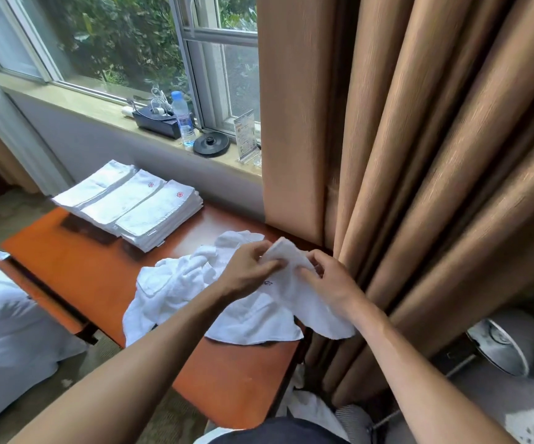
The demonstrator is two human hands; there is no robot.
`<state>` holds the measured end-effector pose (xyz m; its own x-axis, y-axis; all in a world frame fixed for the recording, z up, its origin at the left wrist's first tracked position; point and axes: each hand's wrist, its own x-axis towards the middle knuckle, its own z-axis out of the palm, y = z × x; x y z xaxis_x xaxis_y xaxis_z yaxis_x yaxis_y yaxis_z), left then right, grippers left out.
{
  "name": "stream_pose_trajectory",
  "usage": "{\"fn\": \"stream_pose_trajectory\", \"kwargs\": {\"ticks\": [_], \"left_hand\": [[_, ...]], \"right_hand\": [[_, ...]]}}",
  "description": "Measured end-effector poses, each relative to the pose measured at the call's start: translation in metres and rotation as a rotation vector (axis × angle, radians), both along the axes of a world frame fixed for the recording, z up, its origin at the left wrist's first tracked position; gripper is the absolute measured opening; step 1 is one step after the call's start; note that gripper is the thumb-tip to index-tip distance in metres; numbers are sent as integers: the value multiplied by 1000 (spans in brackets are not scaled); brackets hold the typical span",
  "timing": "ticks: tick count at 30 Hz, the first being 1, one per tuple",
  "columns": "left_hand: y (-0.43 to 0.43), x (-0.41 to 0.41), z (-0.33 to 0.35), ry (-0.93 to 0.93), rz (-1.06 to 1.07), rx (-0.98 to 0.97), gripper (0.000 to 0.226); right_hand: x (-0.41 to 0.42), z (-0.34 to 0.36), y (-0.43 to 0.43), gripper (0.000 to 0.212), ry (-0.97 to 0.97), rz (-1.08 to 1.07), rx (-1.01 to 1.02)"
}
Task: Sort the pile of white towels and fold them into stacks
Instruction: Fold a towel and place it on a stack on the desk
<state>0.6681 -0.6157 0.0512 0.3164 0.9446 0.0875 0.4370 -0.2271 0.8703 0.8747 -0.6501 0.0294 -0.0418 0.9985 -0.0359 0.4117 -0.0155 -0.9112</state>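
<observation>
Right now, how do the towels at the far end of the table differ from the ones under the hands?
The folded stacks lie flat in three neat rows; the loose pile is crumpled. The stacks sit untouched; the left hand and right hand grip a towel above the pile. Both are white.
</observation>
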Motion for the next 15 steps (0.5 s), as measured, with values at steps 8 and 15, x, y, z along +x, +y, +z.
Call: {"fn": "stream_pose_trajectory", "kwargs": {"ticks": [8,15], "left_hand": [[1,7,2,13,19,-19,6],[-11,19,-4,-58,67,-27,21]], "right_hand": [[-9,6,5,21,97,-158,70],[-15,-3,4,15,-20,-405,170]]}}
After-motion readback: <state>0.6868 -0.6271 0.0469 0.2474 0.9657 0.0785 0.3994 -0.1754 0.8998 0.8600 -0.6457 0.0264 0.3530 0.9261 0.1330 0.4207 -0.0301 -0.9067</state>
